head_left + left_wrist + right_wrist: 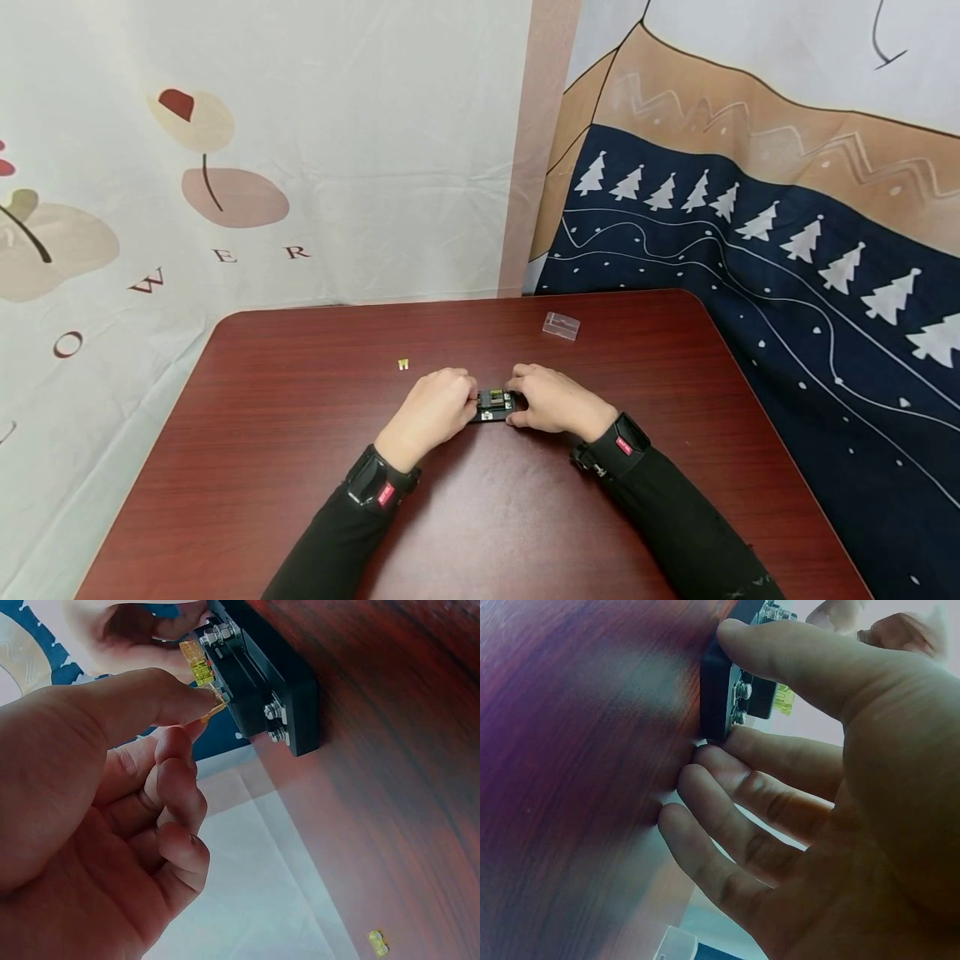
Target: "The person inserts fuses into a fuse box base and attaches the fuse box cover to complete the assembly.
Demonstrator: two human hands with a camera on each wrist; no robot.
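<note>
A black fuse block with metal screw terminals lies on the table between the two hands. My left hand pinches a yellow-orange blade fuse between thumb and forefinger, right at the block's face. How deep that fuse sits is hidden by the fingertips. Beside it, another yellow blade fuse stands in the block. My right hand grips the block's right end, thumb on the near edge and forefinger at the far side. Its other fingers are spread, with their tips at the tabletop.
Farther back, left of the hands, small yellow fuses lie on the brown table. A clear plastic box is near the back edge, behind the right hand. Printed curtains hang behind the table.
</note>
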